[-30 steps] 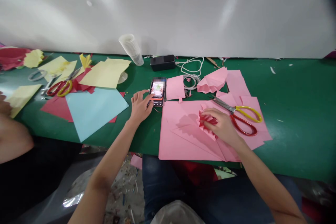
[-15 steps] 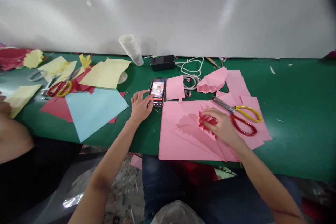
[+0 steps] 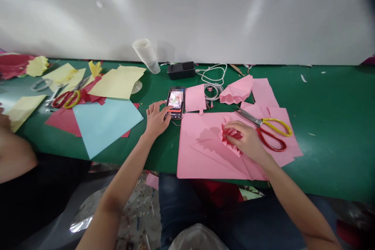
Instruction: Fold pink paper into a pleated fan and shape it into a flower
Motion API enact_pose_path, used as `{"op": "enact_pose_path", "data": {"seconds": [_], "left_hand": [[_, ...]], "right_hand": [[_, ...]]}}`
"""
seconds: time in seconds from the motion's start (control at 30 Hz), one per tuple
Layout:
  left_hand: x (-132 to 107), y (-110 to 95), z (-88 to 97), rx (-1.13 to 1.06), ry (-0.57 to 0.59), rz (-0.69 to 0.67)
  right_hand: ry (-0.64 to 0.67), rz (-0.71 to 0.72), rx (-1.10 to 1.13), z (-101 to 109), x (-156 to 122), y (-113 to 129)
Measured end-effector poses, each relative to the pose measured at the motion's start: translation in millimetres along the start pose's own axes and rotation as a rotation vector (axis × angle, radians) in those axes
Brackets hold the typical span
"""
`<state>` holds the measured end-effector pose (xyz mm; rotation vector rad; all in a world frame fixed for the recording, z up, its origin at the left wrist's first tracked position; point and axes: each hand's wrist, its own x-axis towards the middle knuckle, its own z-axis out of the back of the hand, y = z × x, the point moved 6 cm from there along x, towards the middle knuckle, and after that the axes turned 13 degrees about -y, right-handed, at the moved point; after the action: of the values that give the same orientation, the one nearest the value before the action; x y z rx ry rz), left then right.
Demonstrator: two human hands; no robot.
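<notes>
My left hand (image 3: 158,118) rests at the lower left of a phone (image 3: 175,102) with a lit screen, its fingers apart and the thumb over the lower part of the display. In my right hand (image 3: 244,137) is a pleated piece of pink paper (image 3: 231,146), gripped between thumb and fingers; part of it is hidden by the hand. Beneath it spreads a stack of pink paper sheets (image 3: 202,162). Scissors (image 3: 259,122) with one yellow and one red handle lie on the sheets, just right of that hand, blades pointing to the upper left.
Behind the phone stand a black box-shaped device (image 3: 181,71) and tilted stacked white cups (image 3: 146,55). A white cable (image 3: 215,91) lies coiled near folded pink paper (image 3: 238,90). Leftward are light-blue paper (image 3: 108,123), yellow sheets (image 3: 118,82), more scissors (image 3: 68,97) and another person's arm (image 3: 16,152).
</notes>
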<state>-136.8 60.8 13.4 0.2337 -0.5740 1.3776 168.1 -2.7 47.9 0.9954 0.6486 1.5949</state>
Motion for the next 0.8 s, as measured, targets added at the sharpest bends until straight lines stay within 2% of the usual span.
{"op": "enact_pose_path", "data": {"seconds": [0.8], "left_hand": [[-0.6,-0.6,-3.0,0.016,0.012,0.047]], "right_hand": [[0.004,0.004,-0.001,0.1,0.4,1.3]]}}
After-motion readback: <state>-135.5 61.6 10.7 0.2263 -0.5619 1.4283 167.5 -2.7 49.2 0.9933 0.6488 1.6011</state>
